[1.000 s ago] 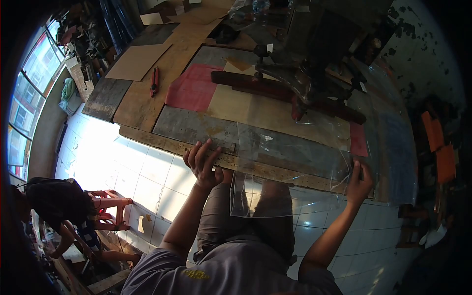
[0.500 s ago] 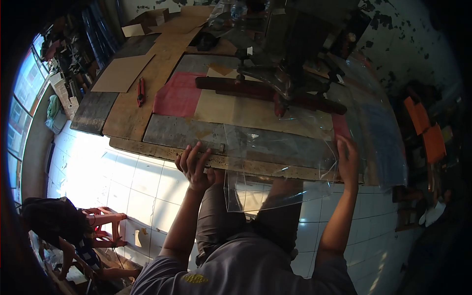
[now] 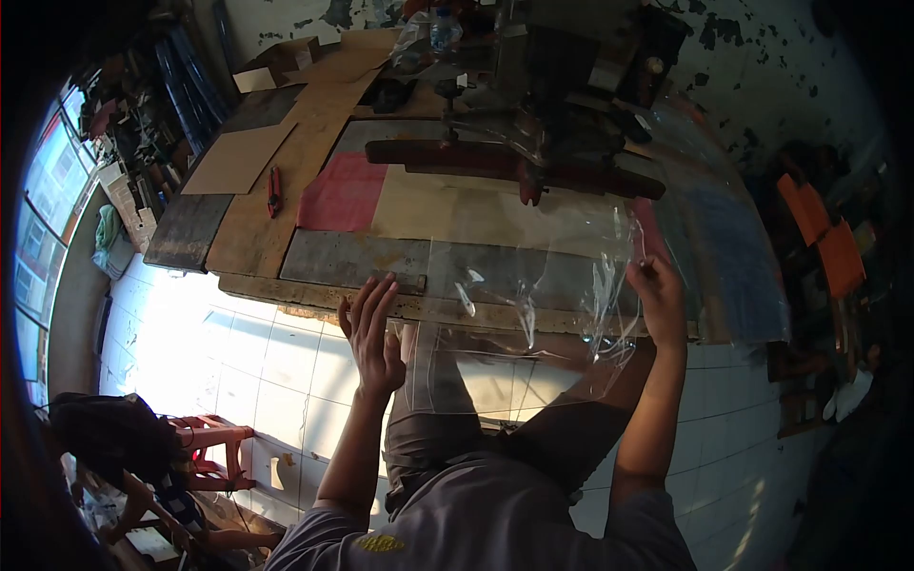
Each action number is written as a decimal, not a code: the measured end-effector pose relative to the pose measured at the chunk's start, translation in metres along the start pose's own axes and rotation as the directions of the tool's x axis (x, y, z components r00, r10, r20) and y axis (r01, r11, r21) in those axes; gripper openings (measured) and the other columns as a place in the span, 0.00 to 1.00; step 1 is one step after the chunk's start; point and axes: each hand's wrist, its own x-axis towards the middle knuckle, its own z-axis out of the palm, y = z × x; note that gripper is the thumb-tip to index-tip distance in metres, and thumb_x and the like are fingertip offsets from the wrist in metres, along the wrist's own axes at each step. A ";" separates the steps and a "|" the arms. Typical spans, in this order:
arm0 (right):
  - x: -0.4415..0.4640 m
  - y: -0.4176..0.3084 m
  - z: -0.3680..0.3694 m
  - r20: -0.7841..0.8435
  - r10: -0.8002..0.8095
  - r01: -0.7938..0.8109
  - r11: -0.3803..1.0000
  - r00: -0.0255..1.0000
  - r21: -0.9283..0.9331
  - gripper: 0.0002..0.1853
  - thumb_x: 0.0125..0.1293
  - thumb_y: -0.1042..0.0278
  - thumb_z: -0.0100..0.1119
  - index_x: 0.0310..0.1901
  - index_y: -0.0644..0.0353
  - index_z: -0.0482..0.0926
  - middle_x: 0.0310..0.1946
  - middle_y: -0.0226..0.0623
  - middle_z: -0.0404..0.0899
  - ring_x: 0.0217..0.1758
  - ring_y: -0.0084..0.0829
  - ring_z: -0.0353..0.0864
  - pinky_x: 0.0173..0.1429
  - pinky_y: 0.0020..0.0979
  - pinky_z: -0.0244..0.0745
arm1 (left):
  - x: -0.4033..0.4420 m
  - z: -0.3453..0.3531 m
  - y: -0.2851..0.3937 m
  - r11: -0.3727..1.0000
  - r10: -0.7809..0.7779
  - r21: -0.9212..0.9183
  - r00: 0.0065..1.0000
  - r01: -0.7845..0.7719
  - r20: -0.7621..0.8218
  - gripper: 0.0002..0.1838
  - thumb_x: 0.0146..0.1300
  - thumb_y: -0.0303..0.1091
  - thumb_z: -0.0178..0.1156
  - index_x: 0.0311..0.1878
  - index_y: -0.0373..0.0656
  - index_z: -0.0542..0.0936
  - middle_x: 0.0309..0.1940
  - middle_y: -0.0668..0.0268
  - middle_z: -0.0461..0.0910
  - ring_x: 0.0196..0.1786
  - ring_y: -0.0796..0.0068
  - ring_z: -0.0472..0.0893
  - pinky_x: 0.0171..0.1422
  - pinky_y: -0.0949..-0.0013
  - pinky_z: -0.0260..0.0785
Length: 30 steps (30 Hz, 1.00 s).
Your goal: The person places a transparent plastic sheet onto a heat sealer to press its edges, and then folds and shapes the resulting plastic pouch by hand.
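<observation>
Clear plastic sheet [image 3: 533, 285] hangs over the front edge of the workbench [image 3: 333, 259], creased and shiny toward its right side. My right hand [image 3: 657, 285] pinches its right edge, fingers bent together. My left hand [image 3: 374, 333] is at the bench's front edge, left of the sheet, fingers extended and holding nothing visible. Behind the sheet, a long dark red press bar [image 3: 590, 179] lies across a cream strip [image 3: 419, 205] with a red piece [image 3: 343, 192] at its left end and another at its right.
A red cutter [image 3: 275, 192] and a cardboard sheet [image 3: 238, 160] lie on the bench's left. A water bottle [image 3: 445, 33] stands at the back. Another person [image 3: 105, 438] is at the lower left by a red stool [image 3: 214, 447]. Orange chair parts [image 3: 824, 238] are at the right.
My right hand has closed more and moved slightly left with the sheet's edge, which is more crumpled. My left hand's fingers have straightened. The camera view has shifted.
</observation>
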 end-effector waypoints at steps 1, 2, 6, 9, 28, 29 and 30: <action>-0.016 -0.001 0.000 -0.032 -0.026 0.027 0.999 0.999 0.026 0.12 0.76 0.62 0.67 0.41 0.63 0.79 0.34 0.26 0.77 0.41 0.17 0.74 0.51 0.26 0.70 | -0.002 -0.004 0.005 0.999 -0.003 -0.041 0.999 0.005 0.045 0.33 0.79 0.54 0.39 0.71 0.41 0.77 0.71 0.55 0.78 0.78 0.51 0.71 0.85 0.47 0.44; -0.029 -0.001 0.000 -0.066 -0.052 0.056 0.997 0.996 0.050 0.11 0.76 0.63 0.67 0.41 0.62 0.79 0.36 0.26 0.76 0.43 0.17 0.74 0.51 0.25 0.70 | -0.002 -0.006 0.010 0.996 -0.004 -0.084 0.996 0.011 0.089 0.34 0.79 0.55 0.37 0.71 0.40 0.77 0.71 0.55 0.78 0.78 0.51 0.71 0.86 0.47 0.44; -0.063 0.019 0.001 -0.158 -0.136 0.170 0.959 0.978 0.226 0.09 0.78 0.65 0.64 0.44 0.62 0.78 0.39 0.28 0.74 0.44 0.21 0.77 0.53 0.25 0.71 | 0.001 0.000 0.033 0.978 0.038 -0.208 0.988 -0.006 0.148 0.29 0.77 0.50 0.50 0.70 0.38 0.76 0.70 0.53 0.78 0.76 0.49 0.72 0.81 0.45 0.55; -0.070 0.018 0.002 -0.197 -0.163 0.208 0.951 0.967 0.231 0.10 0.78 0.63 0.64 0.45 0.62 0.78 0.39 0.28 0.75 0.43 0.21 0.77 0.51 0.26 0.72 | 0.005 0.005 0.042 0.988 0.064 -0.145 0.989 -0.044 0.133 0.28 0.75 0.44 0.55 0.71 0.37 0.74 0.69 0.51 0.78 0.74 0.47 0.73 0.79 0.47 0.59; -0.071 0.033 0.010 -0.233 -0.158 0.232 0.913 0.960 0.336 0.18 0.76 0.53 0.67 0.48 0.62 0.79 0.43 0.33 0.78 0.43 0.23 0.78 0.45 0.27 0.75 | 0.067 0.007 0.046 0.571 -0.317 -0.630 0.849 0.527 0.423 0.25 0.76 0.27 0.63 0.73 0.39 0.69 0.40 0.59 0.90 0.45 0.74 0.89 0.52 0.71 0.79; -0.071 0.032 0.010 -0.235 -0.135 0.213 0.913 0.963 0.349 0.16 0.77 0.55 0.66 0.47 0.63 0.79 0.43 0.32 0.77 0.43 0.22 0.78 0.44 0.26 0.76 | 0.069 0.003 0.048 0.554 -0.334 -0.640 0.846 0.533 0.415 0.25 0.76 0.26 0.63 0.72 0.39 0.69 0.39 0.59 0.90 0.44 0.73 0.89 0.51 0.71 0.80; -0.071 0.029 0.009 -0.236 -0.111 0.194 0.911 0.965 0.364 0.15 0.77 0.57 0.65 0.46 0.63 0.79 0.42 0.32 0.76 0.42 0.22 0.78 0.44 0.26 0.76 | 0.073 -0.003 0.054 0.544 -0.340 -0.657 0.853 0.522 0.395 0.25 0.76 0.25 0.64 0.72 0.38 0.69 0.38 0.58 0.90 0.43 0.73 0.90 0.50 0.70 0.80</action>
